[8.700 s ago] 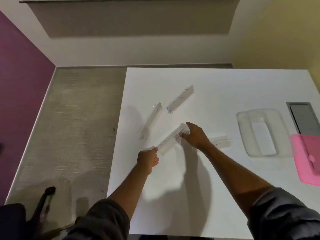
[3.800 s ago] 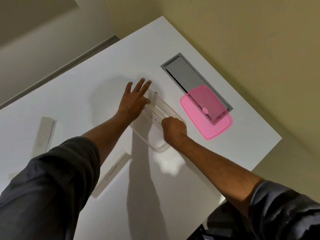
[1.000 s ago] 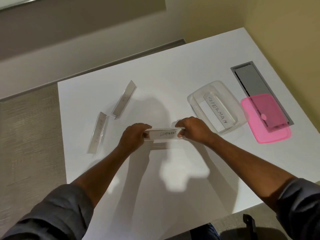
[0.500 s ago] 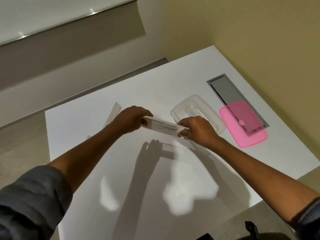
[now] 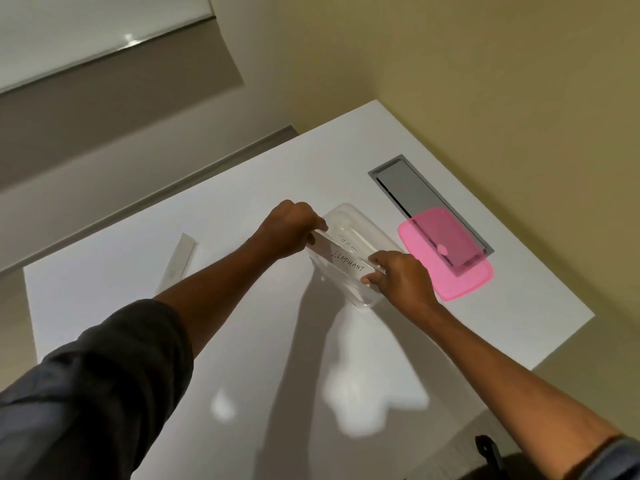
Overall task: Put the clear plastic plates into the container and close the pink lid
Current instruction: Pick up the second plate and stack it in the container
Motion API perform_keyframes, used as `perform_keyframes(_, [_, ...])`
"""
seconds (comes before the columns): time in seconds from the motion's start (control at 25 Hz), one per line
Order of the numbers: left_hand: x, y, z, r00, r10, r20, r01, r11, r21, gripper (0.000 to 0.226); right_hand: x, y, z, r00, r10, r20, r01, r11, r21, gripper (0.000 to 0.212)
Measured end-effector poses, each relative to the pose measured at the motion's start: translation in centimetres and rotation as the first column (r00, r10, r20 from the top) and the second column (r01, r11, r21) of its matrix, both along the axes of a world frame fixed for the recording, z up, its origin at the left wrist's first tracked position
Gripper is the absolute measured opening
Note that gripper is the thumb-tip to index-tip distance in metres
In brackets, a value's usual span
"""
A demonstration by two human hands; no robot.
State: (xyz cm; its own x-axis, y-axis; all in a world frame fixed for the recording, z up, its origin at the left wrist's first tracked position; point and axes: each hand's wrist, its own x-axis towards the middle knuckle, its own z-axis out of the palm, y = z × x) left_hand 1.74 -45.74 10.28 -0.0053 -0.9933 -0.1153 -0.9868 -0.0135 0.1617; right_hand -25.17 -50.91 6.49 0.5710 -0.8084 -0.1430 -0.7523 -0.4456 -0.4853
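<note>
White table (image 5: pixel 242 341) fills the view. At far left lies one plate (image 5: pixel 177 261). Left hand (image 5: pixel 289 230) and right hand (image 5: pixel 398 278) pinch the ends of the ELEPHANT plate (image 5: pixel 346 264) over the container (image 5: pixel 360 230), hiding another plate's lettering inside. Lid (image 5: pixel 446 252) lies right, open.

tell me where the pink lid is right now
In the head view the flat pink plastic lid lies on the white table's right side, partly over the grey metal floor panel, just right of the clear plastic container.
</note>
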Motion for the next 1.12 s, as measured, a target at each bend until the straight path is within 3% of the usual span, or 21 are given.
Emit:
perform_keyframes(0.4, [-0.4,-5.0,-5.7,0.954,-0.215,0.211,0.172,0.963,0.207,0.042,1.1,-1.4,-3.6,0.975,0.053,-0.217,-0.054,0.999,0.0,0.03])
perform_keyframes(0.68, [-1.5,-6.5,-7.4,0.868,-0.36,0.341,0.256,0.914,0.314,0.013,3.2,-1.4,-5.0,0.902,0.161,-0.401,-0.157,0.987,0.045,0.029])
perform_keyframes(1.12, [-2.4,-7.6,-9.5,0.873,-0.352,0.337,0.214,0.898,0.384,0.017,4.3,-1.2,-7.5,0.911,0.172,-0.375,-0.187,0.982,-0.005,0.028])
